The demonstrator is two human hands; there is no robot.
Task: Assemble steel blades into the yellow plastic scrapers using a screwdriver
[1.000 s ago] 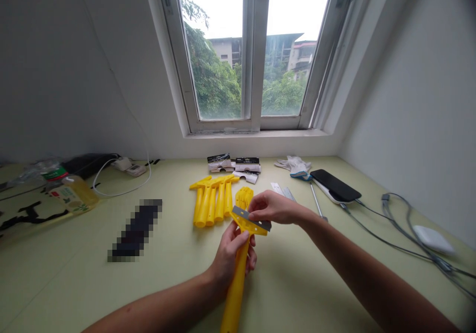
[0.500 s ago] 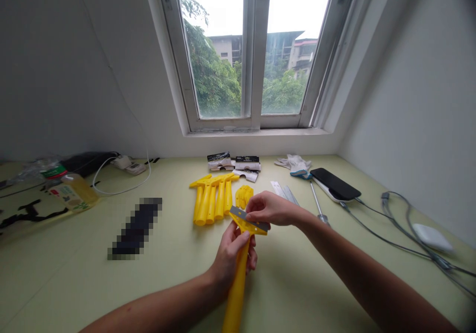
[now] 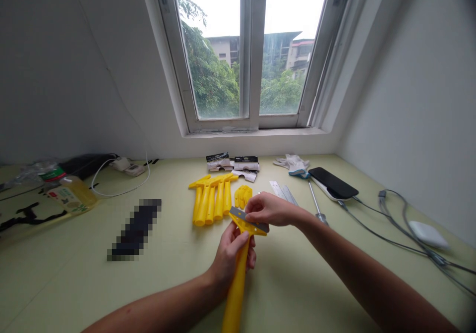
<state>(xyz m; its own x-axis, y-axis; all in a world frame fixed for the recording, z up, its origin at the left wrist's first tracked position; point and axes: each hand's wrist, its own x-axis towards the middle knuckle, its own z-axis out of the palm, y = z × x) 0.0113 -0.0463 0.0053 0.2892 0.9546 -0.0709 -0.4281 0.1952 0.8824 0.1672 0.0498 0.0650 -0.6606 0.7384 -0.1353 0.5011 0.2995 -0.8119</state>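
The left hand (image 3: pixel 226 251) grips the scraper (image 3: pixel 237 291) just below its head; the right hand (image 3: pixel 270 209) pinches the blade (image 3: pixel 241 216) on that head, above the left. Best to hold the handle steady, match the blade's slots to the head's holes, and avoid its probably sharp edge.

Pale walls (image 3: pixel 420 95), bright 2-pane window (image 3: pixel 253 55).
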